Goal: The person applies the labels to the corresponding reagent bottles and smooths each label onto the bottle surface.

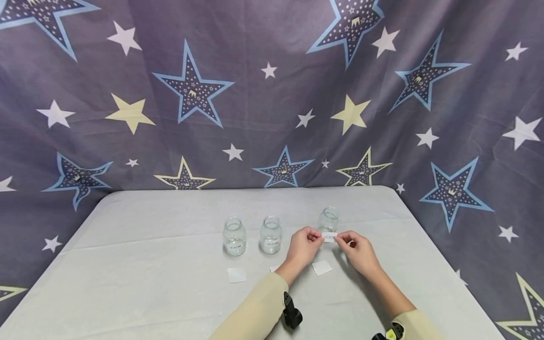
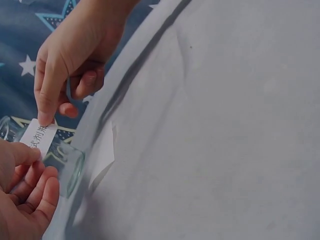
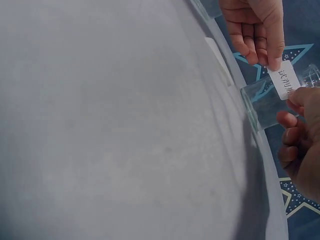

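Observation:
A small white label (image 1: 329, 237) printed with dark characters is stretched between both hands. My left hand (image 1: 303, 248) pinches its left end between thumb and finger, and my right hand (image 1: 359, 253) pinches the right end. Just behind the label stands a clear glass jar (image 1: 329, 217), its lower part covered by the label and fingers. In the left wrist view the label (image 2: 41, 136) appears in front of the jar (image 2: 72, 170); whether they touch I cannot tell. The right wrist view shows the printed side of the label (image 3: 283, 80) too.
To the left stand two more open glass jars, a far-left jar (image 1: 234, 237) and a middle jar (image 1: 270, 235), each bearing a printed label. White paper pieces lie in front: one at left (image 1: 236, 275), one between the forearms (image 1: 321, 267), another partly hidden by the left wrist.

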Demonstrator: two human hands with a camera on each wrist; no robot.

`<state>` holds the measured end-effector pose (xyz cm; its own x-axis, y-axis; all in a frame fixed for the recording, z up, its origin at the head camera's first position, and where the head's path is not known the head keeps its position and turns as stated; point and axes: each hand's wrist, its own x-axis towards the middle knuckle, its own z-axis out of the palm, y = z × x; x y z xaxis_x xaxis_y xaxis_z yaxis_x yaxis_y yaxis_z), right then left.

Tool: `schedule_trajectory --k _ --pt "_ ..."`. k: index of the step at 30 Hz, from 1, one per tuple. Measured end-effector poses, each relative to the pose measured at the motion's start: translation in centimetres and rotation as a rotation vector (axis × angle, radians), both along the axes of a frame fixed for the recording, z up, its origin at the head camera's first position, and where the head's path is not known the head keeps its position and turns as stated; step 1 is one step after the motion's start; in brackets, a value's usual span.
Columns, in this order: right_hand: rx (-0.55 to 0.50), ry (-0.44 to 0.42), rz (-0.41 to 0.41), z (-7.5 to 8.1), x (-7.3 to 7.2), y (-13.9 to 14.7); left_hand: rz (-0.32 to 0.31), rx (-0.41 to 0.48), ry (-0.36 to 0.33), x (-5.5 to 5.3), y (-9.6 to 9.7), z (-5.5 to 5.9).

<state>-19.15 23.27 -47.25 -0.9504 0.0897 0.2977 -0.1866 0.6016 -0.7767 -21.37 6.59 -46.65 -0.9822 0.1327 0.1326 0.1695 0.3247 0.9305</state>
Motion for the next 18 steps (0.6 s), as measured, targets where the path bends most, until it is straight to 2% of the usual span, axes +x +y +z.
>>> schedule_trajectory --k 11,18 --pt "0.027 -0.005 -0.054 -0.3 -0.9 0.0 0.043 -0.031 0.018 -0.8 0.6 -0.1" --pt "0.012 0.004 -0.075 -0.3 -1.2 -0.1 0.048 -0.041 0.018 -1.0 0.7 -0.3"
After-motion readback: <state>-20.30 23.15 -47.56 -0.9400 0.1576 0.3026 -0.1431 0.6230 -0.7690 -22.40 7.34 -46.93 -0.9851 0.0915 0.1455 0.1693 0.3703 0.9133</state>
